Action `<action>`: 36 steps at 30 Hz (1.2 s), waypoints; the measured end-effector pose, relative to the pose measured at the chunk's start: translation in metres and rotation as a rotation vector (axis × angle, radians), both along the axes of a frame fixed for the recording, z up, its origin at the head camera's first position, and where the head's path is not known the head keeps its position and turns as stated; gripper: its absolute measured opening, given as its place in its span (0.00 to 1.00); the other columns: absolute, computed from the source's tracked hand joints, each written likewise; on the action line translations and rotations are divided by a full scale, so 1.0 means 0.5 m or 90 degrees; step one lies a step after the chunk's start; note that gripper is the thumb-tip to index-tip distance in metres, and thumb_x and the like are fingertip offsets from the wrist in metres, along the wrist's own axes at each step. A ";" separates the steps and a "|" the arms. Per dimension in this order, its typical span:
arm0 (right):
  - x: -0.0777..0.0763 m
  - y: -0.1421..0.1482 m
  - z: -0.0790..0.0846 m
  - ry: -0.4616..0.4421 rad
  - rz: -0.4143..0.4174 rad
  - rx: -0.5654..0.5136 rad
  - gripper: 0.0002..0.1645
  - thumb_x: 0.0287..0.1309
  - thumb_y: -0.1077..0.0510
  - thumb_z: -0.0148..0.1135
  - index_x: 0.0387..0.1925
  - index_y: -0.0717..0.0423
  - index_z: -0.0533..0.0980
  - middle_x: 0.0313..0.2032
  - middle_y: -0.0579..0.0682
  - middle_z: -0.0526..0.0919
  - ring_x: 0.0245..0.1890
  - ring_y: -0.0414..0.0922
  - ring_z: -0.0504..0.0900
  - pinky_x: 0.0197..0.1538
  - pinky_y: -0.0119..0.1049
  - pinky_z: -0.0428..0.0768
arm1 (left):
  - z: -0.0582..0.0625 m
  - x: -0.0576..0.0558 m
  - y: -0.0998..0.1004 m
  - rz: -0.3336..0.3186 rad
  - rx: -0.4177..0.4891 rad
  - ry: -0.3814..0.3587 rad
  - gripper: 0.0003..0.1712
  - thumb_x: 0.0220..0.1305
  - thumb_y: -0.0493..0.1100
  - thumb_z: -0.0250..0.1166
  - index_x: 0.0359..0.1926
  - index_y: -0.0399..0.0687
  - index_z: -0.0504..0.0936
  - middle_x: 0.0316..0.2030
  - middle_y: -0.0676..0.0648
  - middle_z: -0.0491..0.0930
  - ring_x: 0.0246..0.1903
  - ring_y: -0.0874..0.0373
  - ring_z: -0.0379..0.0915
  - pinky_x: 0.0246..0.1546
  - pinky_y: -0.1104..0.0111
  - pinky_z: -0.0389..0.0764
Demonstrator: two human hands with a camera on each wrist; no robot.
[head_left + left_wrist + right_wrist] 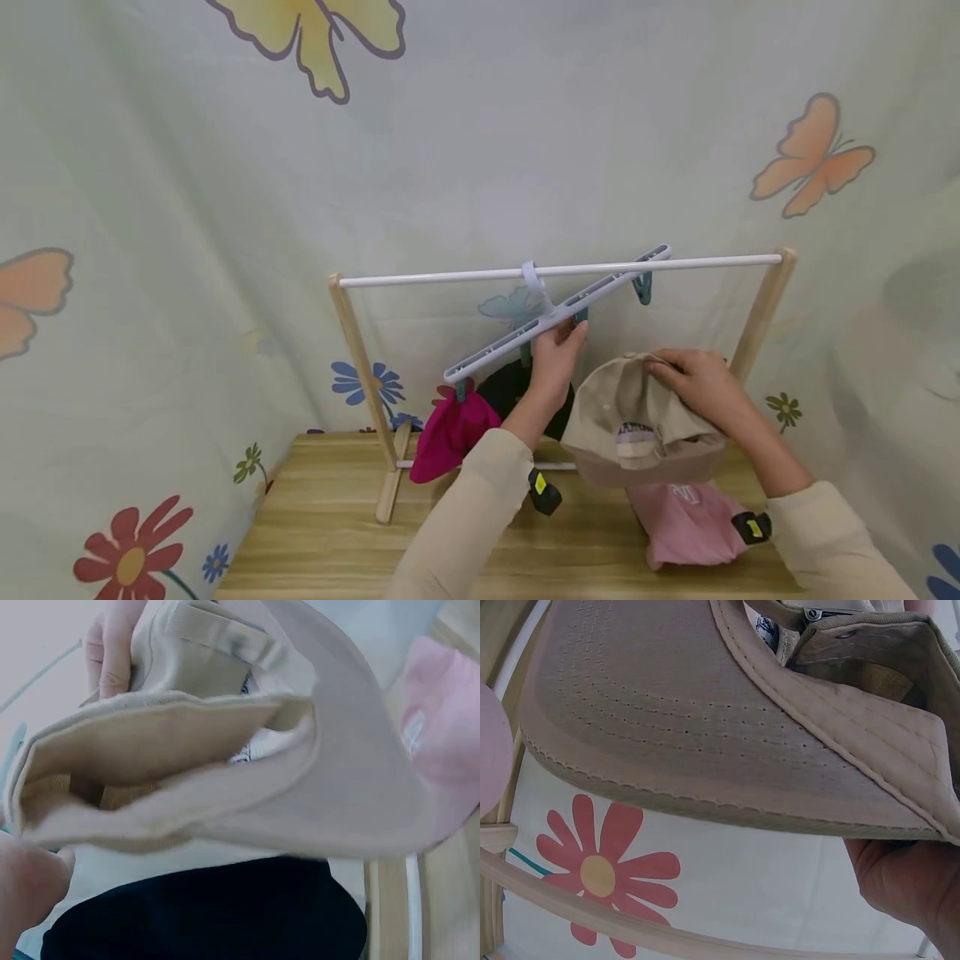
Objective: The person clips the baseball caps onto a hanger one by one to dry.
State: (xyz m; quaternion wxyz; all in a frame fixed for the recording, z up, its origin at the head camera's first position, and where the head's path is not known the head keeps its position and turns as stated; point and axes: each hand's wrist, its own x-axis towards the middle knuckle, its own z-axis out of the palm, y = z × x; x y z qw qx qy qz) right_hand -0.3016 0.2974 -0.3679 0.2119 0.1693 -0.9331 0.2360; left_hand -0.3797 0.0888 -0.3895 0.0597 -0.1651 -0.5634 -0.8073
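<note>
A light grey hanger (pixel 551 317) hooks over the white rail and hangs at a slant, with green clips along it. At its middle, my left hand (pixel 557 360) pinches a green clip (pixel 581 315) just under the bar. My right hand (pixel 701 385) grips a beige baseball cap (pixel 600 408) by the upper edge of its crown. The cap's brim (pixel 667 742) faces down and toward me, and the left wrist view looks into its opening. A magenta cap (pixel 453 437) hangs from the clip at the hanger's left end. Beside it hangs a black cap (pixel 506 387), partly behind my left hand.
A wooden rack with a white top rail (pixel 435 277) stands on the wood-grain table (pixel 322 500). On the table below the beige cap lies a pink cap (pixel 693 525). A free green clip (pixel 642 287) hangs near the hanger's right end. A printed curtain (pixel 600 150) closes off the back.
</note>
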 end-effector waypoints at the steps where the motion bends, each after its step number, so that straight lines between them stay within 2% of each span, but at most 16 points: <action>1: -0.001 0.000 0.000 -0.003 -0.002 -0.001 0.17 0.73 0.53 0.60 0.52 0.59 0.85 0.47 0.62 0.87 0.42 0.56 0.86 0.39 0.48 0.79 | 0.002 -0.003 0.005 -0.005 0.032 -0.009 0.23 0.72 0.38 0.64 0.65 0.36 0.76 0.60 0.40 0.78 0.57 0.53 0.77 0.61 0.56 0.78; 3: -0.002 0.000 -0.001 -0.008 -0.003 0.000 0.16 0.73 0.53 0.59 0.51 0.59 0.85 0.46 0.61 0.88 0.42 0.56 0.86 0.40 0.49 0.79 | 0.004 -0.010 0.013 -0.013 0.088 -0.027 0.20 0.71 0.37 0.65 0.61 0.36 0.78 0.56 0.42 0.81 0.52 0.55 0.79 0.58 0.54 0.79; 5: -0.002 0.000 -0.004 -0.014 -0.003 -0.001 0.16 0.73 0.53 0.59 0.51 0.59 0.85 0.46 0.61 0.88 0.41 0.56 0.86 0.40 0.48 0.79 | 0.005 -0.015 0.019 -0.018 0.127 -0.049 0.16 0.70 0.37 0.66 0.56 0.39 0.80 0.49 0.45 0.83 0.48 0.53 0.81 0.56 0.54 0.81; 9: -0.005 -0.001 -0.008 -0.019 -0.001 0.000 0.15 0.73 0.53 0.59 0.49 0.58 0.86 0.45 0.60 0.88 0.38 0.53 0.86 0.37 0.45 0.78 | 0.005 -0.020 0.021 -0.029 0.158 -0.064 0.09 0.69 0.37 0.67 0.48 0.44 0.83 0.38 0.46 0.85 0.46 0.47 0.83 0.53 0.54 0.81; 14: -0.006 -0.002 -0.013 -0.009 -0.003 -0.002 0.16 0.73 0.54 0.59 0.49 0.60 0.85 0.44 0.62 0.88 0.39 0.56 0.87 0.39 0.50 0.80 | 0.002 -0.027 0.015 -0.043 0.176 -0.053 0.07 0.66 0.37 0.70 0.45 0.44 0.86 0.36 0.45 0.87 0.42 0.52 0.85 0.53 0.55 0.82; 19: -0.007 0.000 -0.023 -0.001 -0.011 -0.004 0.16 0.73 0.54 0.59 0.49 0.61 0.85 0.44 0.63 0.88 0.41 0.60 0.87 0.42 0.57 0.81 | -0.002 -0.035 0.007 -0.043 0.204 -0.060 0.07 0.62 0.34 0.72 0.42 0.43 0.87 0.36 0.45 0.88 0.39 0.55 0.86 0.43 0.65 0.84; 25: -0.014 -0.004 -0.038 0.021 -0.017 -0.003 0.14 0.72 0.56 0.61 0.46 0.61 0.86 0.42 0.63 0.88 0.40 0.62 0.87 0.45 0.61 0.78 | -0.006 -0.030 -0.010 -0.048 0.185 -0.055 0.09 0.63 0.31 0.69 0.44 0.42 0.86 0.38 0.42 0.89 0.41 0.53 0.87 0.41 0.67 0.84; 32: -0.013 -0.026 -0.048 0.072 -0.015 -0.016 0.08 0.67 0.58 0.65 0.38 0.57 0.87 0.34 0.58 0.89 0.31 0.55 0.86 0.35 0.51 0.79 | -0.006 -0.012 -0.021 -0.081 0.131 -0.066 0.07 0.64 0.33 0.69 0.43 0.40 0.87 0.34 0.44 0.88 0.39 0.54 0.87 0.42 0.65 0.85; 36: -0.013 -0.041 -0.054 0.078 -0.012 -0.012 0.07 0.66 0.59 0.66 0.36 0.57 0.86 0.30 0.56 0.88 0.26 0.50 0.83 0.30 0.45 0.77 | -0.002 -0.002 -0.028 -0.108 0.114 -0.063 0.08 0.65 0.32 0.68 0.44 0.35 0.86 0.32 0.47 0.88 0.36 0.56 0.86 0.39 0.68 0.84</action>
